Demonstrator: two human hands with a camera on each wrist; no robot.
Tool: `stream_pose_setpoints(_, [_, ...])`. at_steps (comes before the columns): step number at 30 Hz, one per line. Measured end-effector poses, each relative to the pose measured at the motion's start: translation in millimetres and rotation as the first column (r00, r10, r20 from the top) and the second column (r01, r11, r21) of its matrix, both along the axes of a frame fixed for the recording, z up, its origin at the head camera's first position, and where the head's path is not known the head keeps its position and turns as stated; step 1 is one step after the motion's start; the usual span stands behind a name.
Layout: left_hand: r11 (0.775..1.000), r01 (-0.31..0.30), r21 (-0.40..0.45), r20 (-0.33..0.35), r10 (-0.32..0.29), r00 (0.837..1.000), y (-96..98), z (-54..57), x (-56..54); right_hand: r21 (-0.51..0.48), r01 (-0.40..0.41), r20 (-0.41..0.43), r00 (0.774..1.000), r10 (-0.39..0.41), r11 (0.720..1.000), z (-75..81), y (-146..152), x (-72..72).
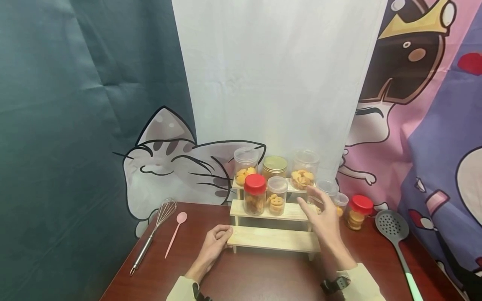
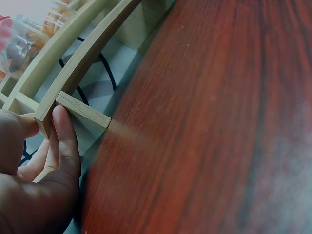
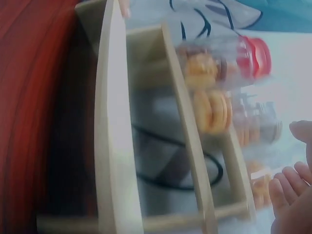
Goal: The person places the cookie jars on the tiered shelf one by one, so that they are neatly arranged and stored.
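Observation:
A three-step wooden rack stands on the table. My left hand grips the left end of its lowest step, thumb above and fingers beneath, as the left wrist view shows. My right hand is raised by the rack's right side, fingers apart and holding nothing. On the middle step are a red-lidded jar and a clear-lidded cookie jar. The top step bears a clear jar of cookies, a gold-lidded jar and another clear cookie jar. The right wrist view is blurred.
Right of the rack stand a red-lidded cookie jar and smaller clear-lidded jars, partly behind my right hand. A grey slotted skimmer lies at the far right. To the left lie a whisk and a pink spoon.

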State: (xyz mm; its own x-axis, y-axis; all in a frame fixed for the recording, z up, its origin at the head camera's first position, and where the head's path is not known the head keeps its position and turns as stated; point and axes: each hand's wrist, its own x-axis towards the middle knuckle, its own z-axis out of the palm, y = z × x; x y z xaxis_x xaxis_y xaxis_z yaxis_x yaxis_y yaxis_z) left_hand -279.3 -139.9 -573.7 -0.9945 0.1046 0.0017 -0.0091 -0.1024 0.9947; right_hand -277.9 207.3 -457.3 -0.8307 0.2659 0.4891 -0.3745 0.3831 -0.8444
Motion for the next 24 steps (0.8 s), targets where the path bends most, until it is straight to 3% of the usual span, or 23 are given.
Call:
stream_pose_setpoints(6, [1.0, -0.005, 0.001, -0.001, 0.005, 1.0, -0.9, -0.4, 0.2, -0.035, 0.075, 0.022, 0.997, -0.074, 0.997, -9.4, 42, 4.6])
stream_pose_setpoints(12, [1.0, 0.009, -0.014, -0.006, -0.009, 1.0, -1.4, -0.5, 0.8, -0.014, 0.204, -0.002, 0.979, -0.204, 0.979, -20.8, 88, 0.5])
stream_pose_setpoints(18, [1.0, 0.016, -0.017, -0.01, -0.016, 1.0, -1.3, -0.7, 1.3, 0.026, 0.317, -0.025, 0.948, -0.316, 0.948, -29.4, 128, -3.3])
stream_pose_setpoints(24, [1.0, 0.007, -0.011, 0.002, -0.007, 1.0, -0.6, -0.1, 0.6, 0.051, 0.422, 0.029, 0.905, -0.424, 0.905, -35.1, 155, -5.1])
